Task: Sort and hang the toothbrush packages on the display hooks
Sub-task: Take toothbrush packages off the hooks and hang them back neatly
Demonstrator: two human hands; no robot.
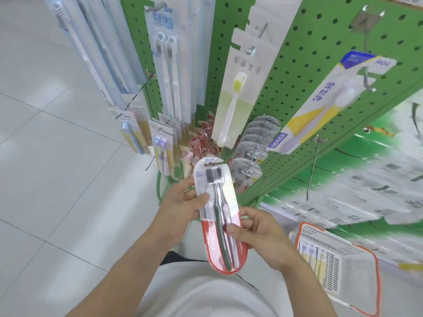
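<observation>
Both hands are closed on one toothbrush pack (219, 216), which is held upright in front of the green pegboard (320, 65). By the left hand (183, 202) the pack's left edge is gripped near mid-height, with the thumb laid across the clear front and the fingers curled out of sight behind. By the right hand (256, 234) the lower right edge is pinched, the thumb pressed on the red part of the card and the other fingers bent behind and beside it. Two brushes with dark bristles can be seen through the blister.

Other packs are hung on the board's hooks; a yellow-brush pack (238, 92) and a tilted yellow-and-white box (325, 104) are nearest. Those at the upper left are blurred and cut off by the frame. An orange-rimmed basket (370, 252) is seen at the lower right, its contents hard to make out and its far side smeared by motion blur.
</observation>
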